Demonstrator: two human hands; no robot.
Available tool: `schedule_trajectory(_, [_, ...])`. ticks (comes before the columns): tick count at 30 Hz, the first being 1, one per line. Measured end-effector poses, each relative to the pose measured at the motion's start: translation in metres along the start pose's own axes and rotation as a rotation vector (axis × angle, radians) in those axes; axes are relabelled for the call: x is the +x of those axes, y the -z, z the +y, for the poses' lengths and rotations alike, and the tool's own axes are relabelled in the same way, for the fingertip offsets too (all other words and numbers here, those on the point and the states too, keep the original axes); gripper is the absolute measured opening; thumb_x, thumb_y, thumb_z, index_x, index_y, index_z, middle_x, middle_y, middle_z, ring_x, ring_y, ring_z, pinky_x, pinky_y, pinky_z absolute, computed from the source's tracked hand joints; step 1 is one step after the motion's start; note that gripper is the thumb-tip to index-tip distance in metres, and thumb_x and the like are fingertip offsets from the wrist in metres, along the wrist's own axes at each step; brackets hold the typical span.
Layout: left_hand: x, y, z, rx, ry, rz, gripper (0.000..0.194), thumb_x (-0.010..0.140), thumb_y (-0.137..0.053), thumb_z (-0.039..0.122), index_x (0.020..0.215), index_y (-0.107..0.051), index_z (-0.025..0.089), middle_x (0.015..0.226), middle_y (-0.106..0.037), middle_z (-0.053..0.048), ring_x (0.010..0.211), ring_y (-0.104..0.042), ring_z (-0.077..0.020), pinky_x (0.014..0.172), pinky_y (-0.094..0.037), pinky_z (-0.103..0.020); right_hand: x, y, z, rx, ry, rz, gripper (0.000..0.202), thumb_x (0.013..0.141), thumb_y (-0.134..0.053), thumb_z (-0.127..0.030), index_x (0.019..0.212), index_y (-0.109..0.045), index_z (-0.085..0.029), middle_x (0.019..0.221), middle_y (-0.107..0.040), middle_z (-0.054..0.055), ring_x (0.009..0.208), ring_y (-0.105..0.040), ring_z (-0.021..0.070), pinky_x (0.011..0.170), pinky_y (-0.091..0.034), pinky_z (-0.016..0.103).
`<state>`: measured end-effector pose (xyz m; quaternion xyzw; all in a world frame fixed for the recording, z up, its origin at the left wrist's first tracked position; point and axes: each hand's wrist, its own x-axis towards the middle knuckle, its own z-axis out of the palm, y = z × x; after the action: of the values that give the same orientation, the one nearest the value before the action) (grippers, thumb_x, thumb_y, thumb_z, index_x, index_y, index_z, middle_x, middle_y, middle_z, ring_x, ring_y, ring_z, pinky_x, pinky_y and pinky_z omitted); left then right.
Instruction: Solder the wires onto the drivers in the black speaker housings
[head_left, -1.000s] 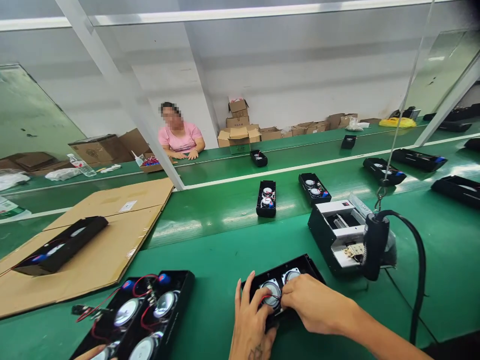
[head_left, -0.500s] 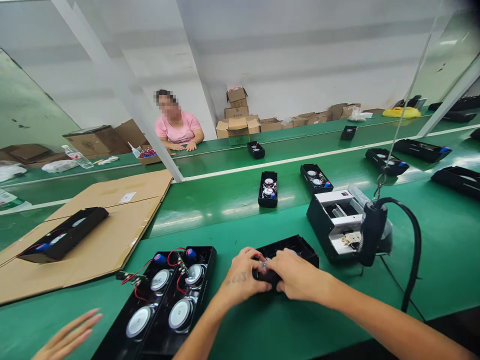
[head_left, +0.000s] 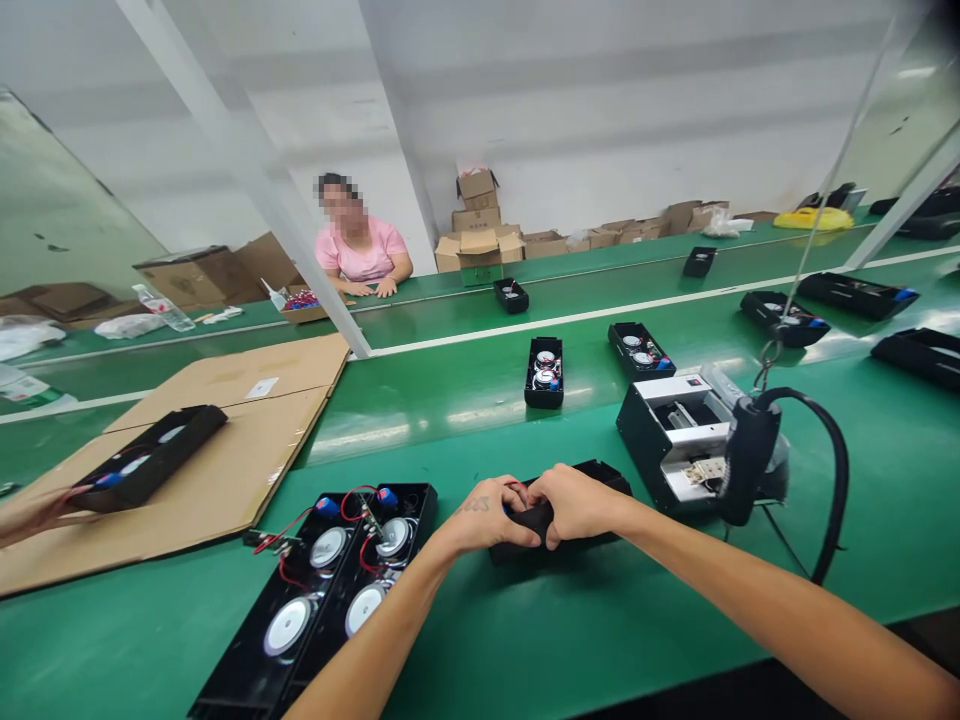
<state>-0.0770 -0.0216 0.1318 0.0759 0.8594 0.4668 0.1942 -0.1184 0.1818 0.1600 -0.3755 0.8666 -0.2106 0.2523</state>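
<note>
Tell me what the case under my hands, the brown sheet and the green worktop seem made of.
The case is probably plastic, fairly matt, judging by its evenly black, moulded-looking walls. The brown sheet looks like cardboard: dull, creased, with shiny tape along an edge. The green worktop may be rubber or vinyl, smooth with soft sheen.

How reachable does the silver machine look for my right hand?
Probably yes: only the end of the black housing stands between the right hand and the machine, though that hand is occupied.
</note>
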Motion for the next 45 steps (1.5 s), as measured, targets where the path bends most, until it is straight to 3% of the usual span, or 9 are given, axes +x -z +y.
schedule_trajectory(14, [-0.001,0.000,0.001,-0.047,-0.026,-0.029,0.025,0.052,-0.093,0.030,0.060,-0.072,0.020,0.094,-0.066,0.001,0.100,-0.061,-0.0190,0.089,-0.047,-0.028,-0.004,-0.002,0.002,0.016,0.012,0.028,0.024,0.062,-0.090,-0.024,0.081,-0.076,-0.022,0.067,-0.064,-0.005,0.065,-0.056,0.0146,0.057,-0.027,0.028])
schedule_trajectory(21, [0.004,-0.001,-0.002,-0.039,-0.009,-0.056,0.035,0.049,-0.093,0.031,0.052,-0.060,0.020,0.077,-0.060,0.004,0.097,-0.061,-0.0182,0.115,-0.038,-0.032,0.004,-0.006,0.001,0.034,-0.048,0.030,0.027,0.055,-0.093,-0.026,0.069,-0.070,-0.022,0.061,-0.056,-0.007,0.061,-0.050,0.0138,0.053,-0.027,0.029])
schedule_trajectory(27, [0.003,-0.004,-0.004,-0.004,0.002,-0.063,0.031,0.051,-0.092,0.028,0.054,-0.063,0.021,0.084,-0.062,0.003,0.111,-0.059,-0.0222,0.115,-0.039,-0.032,0.010,-0.014,0.004,0.038,-0.065,0.058,0.026,0.053,-0.090,-0.020,0.064,-0.067,-0.023,0.057,-0.051,-0.006,0.058,-0.049,0.0145,0.051,-0.025,0.029])
schedule_trajectory(32, [-0.005,-0.007,0.001,0.083,-0.014,-0.025,0.032,0.052,-0.095,0.025,0.056,-0.064,0.020,0.083,-0.061,0.002,0.110,-0.059,-0.0238,0.117,-0.038,-0.039,-0.015,-0.012,-0.008,0.000,0.027,0.108,0.021,0.061,-0.090,-0.015,0.075,-0.074,-0.022,0.067,-0.065,-0.002,0.071,-0.062,0.0204,0.061,-0.039,0.031])
schedule_trajectory(35, [-0.017,-0.020,0.002,0.143,-0.045,0.047,0.031,0.052,-0.094,0.020,0.060,-0.065,0.020,0.090,-0.062,0.000,0.119,-0.057,-0.0282,0.118,-0.037,-0.045,-0.061,-0.011,-0.006,0.036,0.099,0.392,0.032,0.082,-0.079,-0.013,0.111,-0.076,-0.024,0.102,-0.076,0.004,0.105,-0.068,0.0244,0.092,-0.051,0.036])
schedule_trajectory(38, [-0.032,-0.042,-0.010,0.242,-0.095,0.131,0.022,0.057,-0.087,0.013,0.066,-0.070,0.022,0.101,-0.067,-0.003,0.145,-0.043,-0.0395,0.121,-0.029,-0.056,-0.113,-0.018,0.020,0.133,0.141,1.231,0.024,0.094,-0.073,-0.018,0.117,-0.070,-0.024,0.110,-0.072,0.006,0.107,-0.067,0.0220,0.094,-0.055,0.036])
schedule_trajectory(40, [-0.039,-0.057,-0.025,0.383,-0.221,0.223,0.017,0.061,-0.081,0.014,0.070,-0.072,0.026,0.100,-0.071,-0.002,0.148,-0.042,-0.0435,0.117,-0.028,-0.063,-0.141,-0.024,0.049,0.008,-0.103,1.672,0.024,0.093,-0.077,-0.031,0.114,-0.070,-0.021,0.107,-0.068,0.010,0.101,-0.066,0.0253,0.088,-0.055,0.040])
schedule_trajectory(42, [-0.043,-0.069,-0.039,0.474,-0.369,0.324,0.017,0.065,-0.077,0.014,0.075,-0.072,0.028,0.099,-0.073,0.001,0.147,-0.046,-0.0424,0.114,-0.028,-0.065,-0.158,-0.030,0.079,-0.050,-0.414,1.720,0.052,0.093,-0.074,-0.054,0.129,-0.066,-0.017,0.122,-0.065,0.018,0.107,-0.064,0.0330,0.090,-0.054,0.049])
schedule_trajectory(45, [-0.045,-0.076,-0.047,0.517,-0.466,0.434,0.020,0.065,-0.075,0.011,0.075,-0.070,0.028,0.097,-0.073,0.003,0.144,-0.050,-0.0379,0.115,-0.030,-0.060,-0.165,-0.035,0.115,0.149,-0.602,1.448,0.067,0.093,-0.062,-0.071,0.136,-0.062,-0.019,0.131,-0.067,0.020,0.119,-0.064,0.0400,0.097,-0.052,0.058])
